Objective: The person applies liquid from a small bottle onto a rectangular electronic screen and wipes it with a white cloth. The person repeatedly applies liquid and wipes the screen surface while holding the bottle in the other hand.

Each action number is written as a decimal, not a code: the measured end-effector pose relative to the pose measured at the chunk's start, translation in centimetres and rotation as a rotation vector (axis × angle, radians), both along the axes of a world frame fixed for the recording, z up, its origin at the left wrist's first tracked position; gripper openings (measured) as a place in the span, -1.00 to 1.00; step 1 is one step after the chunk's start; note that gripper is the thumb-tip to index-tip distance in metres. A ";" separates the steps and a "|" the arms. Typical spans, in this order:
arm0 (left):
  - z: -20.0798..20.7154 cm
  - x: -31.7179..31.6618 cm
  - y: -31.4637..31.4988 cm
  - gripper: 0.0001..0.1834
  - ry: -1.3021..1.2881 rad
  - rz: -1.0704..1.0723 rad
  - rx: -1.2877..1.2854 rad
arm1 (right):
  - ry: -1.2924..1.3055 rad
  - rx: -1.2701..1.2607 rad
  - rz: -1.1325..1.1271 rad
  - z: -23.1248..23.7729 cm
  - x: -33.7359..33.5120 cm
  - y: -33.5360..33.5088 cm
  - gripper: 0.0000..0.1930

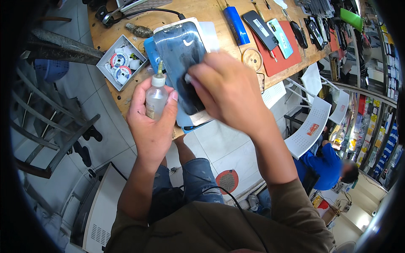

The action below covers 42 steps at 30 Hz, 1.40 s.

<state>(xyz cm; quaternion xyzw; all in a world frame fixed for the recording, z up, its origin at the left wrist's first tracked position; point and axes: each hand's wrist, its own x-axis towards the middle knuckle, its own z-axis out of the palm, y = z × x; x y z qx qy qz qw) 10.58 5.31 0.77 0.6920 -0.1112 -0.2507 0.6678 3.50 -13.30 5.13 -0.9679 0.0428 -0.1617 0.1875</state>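
Observation:
My left hand (148, 134) is wrapped round a small clear squeeze bottle (156, 96) with a white collar and a thin yellowish tip pointing up. Just right of it lies a dark glass phone screen (175, 40), smudged and reflecting a strip of lights. It rests on a pale flat pad at the table's near edge, with blue pieces showing beneath. Over the screen's right side is my right hand (230, 90), slightly blurred, its fingers pinched together. A small whitish bit shows at the fingertips, touching or just above the glass; its kind is unclear.
A white box (105, 63) of small spools stands left on the wooden table (219, 23). Beyond the right hand are a blue cylinder (236, 25), a round dish (252, 59) and phones on a red mat (280, 63). White chairs (310, 126) and a person in blue (322, 166) are right.

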 end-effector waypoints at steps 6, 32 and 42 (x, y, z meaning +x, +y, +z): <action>0.0 -0.1 -0.1 -0.60 0.046 0.020 -0.012 | 0.065 0.005 0.025 0.7 -0.4 0.2 -0.86; 0.7 0.0 3.3 -0.45 -0.422 -0.182 0.230 | -0.076 0.438 -0.215 2.7 -5.0 -1.7 -0.75; 4.4 0.0 6.0 -0.62 -0.393 -0.455 0.224 | -0.085 0.355 -0.204 1.4 -4.9 -1.4 -0.64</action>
